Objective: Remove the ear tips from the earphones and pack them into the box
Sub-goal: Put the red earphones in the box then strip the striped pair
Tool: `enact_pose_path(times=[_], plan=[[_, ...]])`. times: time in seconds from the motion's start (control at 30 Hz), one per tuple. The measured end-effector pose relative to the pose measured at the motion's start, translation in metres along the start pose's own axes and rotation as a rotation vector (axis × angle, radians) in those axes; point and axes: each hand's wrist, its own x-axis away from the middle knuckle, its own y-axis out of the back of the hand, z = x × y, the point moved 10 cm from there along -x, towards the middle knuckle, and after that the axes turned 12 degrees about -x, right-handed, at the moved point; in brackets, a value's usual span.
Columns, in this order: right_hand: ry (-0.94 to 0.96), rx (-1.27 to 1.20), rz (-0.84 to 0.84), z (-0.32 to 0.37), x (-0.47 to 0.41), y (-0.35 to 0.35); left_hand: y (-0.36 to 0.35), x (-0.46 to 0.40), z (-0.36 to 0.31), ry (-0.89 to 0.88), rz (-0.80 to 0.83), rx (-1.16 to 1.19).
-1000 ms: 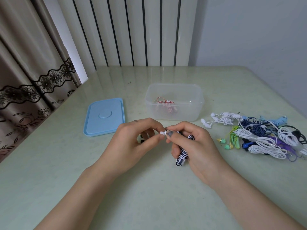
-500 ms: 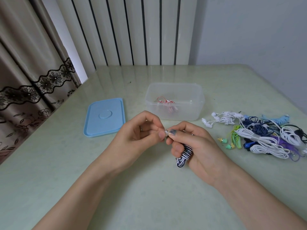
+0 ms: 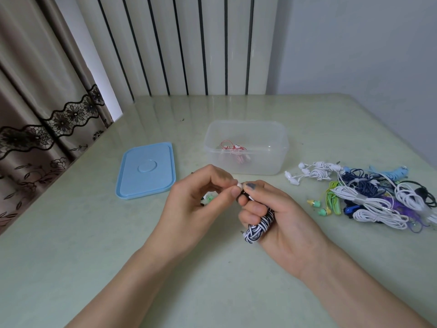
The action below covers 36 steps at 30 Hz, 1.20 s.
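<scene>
From the head camera, the left hand (image 3: 198,207) pinches a small white ear tip (image 3: 239,185) between thumb and forefinger, while the right hand (image 3: 281,216) curls round a coiled black-and-white striped earphone cable (image 3: 259,227) above the pale green table (image 3: 71,245). Behind them stands the open clear plastic box (image 3: 247,147) holding a red-and-white earphone (image 3: 233,150), its blue lid (image 3: 146,170) lying to the left. A heap of tangled earphones (image 3: 369,197) lies well to the right.

The right hand (image 3: 274,216) covers most of the striped cable bundle (image 3: 257,227), and the earbud itself is hidden behind its fingers. The white ear tip (image 3: 239,185) is too small to tell if it is off. Something small and green (image 3: 209,198) peeks from behind the left hand (image 3: 198,209); I cannot identify it. The earphone pile (image 3: 378,200) is cut by the right edge.
</scene>
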Motion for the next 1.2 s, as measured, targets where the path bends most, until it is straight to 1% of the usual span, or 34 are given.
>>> enact_pose_path(times=[0.1,0.27,0.43,0.6,0.8,0.97,1.13,1.2], plan=[[-0.01,-0.022,0.006,0.001,0.0,-0.002,-0.001,0.001,0.001,0.021,0.004,0.07],[-0.052,-0.014,0.025,-0.004,0.0,-0.005,0.002,0.002,-0.001,-0.014,-0.047,-0.014],[-0.059,-0.024,0.038,-0.005,0.001,-0.006,0.001,0.001,-0.002,-0.012,-0.009,0.031],[-0.079,-0.037,0.045,-0.008,0.004,-0.007,-0.001,0.001,0.001,0.024,0.021,0.112],[-0.081,0.02,0.036,-0.01,0.005,-0.005,-0.003,0.001,0.005,0.065,0.034,0.172],[-0.062,0.031,0.028,-0.01,0.002,-0.003,0.001,0.001,-0.002,0.021,-0.001,0.119],[-0.037,0.045,-0.004,-0.008,-0.001,0.003,0.003,0.001,0.002,0.052,-0.023,0.078],[-0.03,0.038,-0.009,-0.007,-0.001,0.004,0.001,0.001,0.002,0.056,-0.002,0.082]])
